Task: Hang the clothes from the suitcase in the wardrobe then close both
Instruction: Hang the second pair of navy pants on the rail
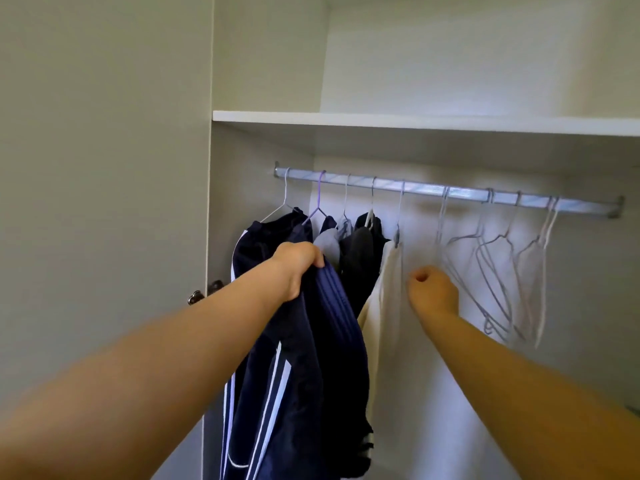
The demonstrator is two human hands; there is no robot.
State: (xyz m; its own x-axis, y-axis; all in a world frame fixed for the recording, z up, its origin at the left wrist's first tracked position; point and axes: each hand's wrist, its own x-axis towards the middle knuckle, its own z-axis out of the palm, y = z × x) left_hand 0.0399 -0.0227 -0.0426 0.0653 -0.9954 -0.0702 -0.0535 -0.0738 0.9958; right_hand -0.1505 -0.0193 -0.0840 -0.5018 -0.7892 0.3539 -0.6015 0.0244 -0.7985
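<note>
The wardrobe (415, 119) stands open in front of me. Its metal rail (450, 194) carries several hung clothes at the left: dark garments (360, 247), a grey one (327, 244) and a white one (391, 306). My left hand (298, 268) grips a navy garment with white stripes (311, 375) by its top edge, and it hangs down in front of the hung clothes. My right hand (433, 292) is curled into a fist just right of the white garment, beside the nearest empty wire hanger (460, 237). I see nothing inside its fingers. The suitcase is out of view.
Several empty wire hangers (502, 271) hang on the right half of the rail. A white shelf (381, 117) runs above the rail. The open wardrobe door (104, 168) fills the left side, with a hinge (202, 294) on its edge.
</note>
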